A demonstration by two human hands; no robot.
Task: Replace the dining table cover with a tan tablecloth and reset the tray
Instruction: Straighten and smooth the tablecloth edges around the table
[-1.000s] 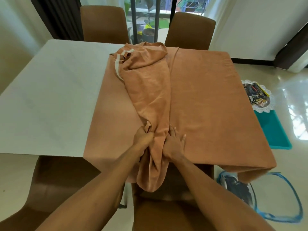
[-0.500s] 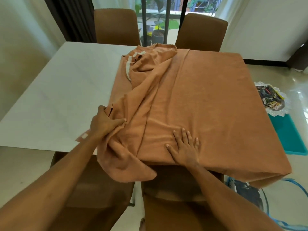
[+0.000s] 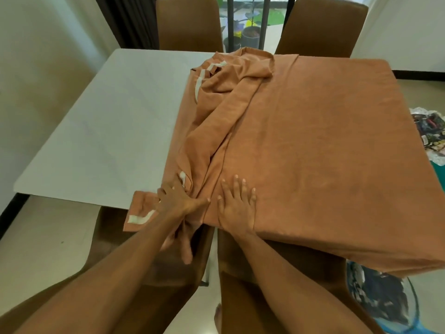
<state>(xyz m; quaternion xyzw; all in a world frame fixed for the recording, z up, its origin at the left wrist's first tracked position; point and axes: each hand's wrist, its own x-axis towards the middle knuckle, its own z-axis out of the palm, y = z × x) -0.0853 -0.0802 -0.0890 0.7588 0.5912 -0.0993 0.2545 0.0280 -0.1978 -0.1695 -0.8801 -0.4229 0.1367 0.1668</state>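
Pressing tan tablecloth (image 3: 313,145) on table (image 3: 96,145): left hand (image 3: 177,201), right hand (image 3: 237,204) flat, fingers spread.

The tablecloth (image 3: 313,145) lay over the right part of the worktop (image 3: 101,131), bunched along its left edge; 2 chairs (image 3: 187,22) stood behind, a tray (image 3: 431,138) to the right.

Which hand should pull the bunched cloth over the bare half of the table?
Left. The left hand is already on the bunched fold of the tablecloth, nearest the bare table. The right hand lies flat, pinning the spread part.
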